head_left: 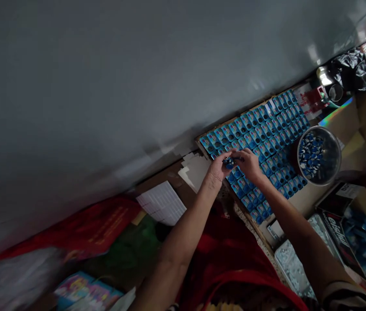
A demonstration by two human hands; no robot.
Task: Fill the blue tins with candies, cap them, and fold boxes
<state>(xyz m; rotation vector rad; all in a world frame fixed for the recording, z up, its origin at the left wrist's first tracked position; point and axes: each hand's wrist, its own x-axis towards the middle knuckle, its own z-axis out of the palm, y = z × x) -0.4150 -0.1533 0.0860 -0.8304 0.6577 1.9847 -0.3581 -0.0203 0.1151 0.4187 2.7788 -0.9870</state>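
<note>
A grey wall (pixel 105 86) fills the view behind the tray (pixel 244 113), a flat cardboard carton packed with rows of little blue boxes. A red cloth (pixel 228 255) lies just below the tray. At the tray's right end stands a metal bowl (pixel 332 162) of tiny blue and white pieces. Left of the tray we see a white sheet (pixel 161 203). Over the tray's left end our left hand (pixel 217 170) and right hand (pixel 249 164) meet. The fingers of both are closed in a pinch on one small blue piece (pixel 228 162) between them.
</note>
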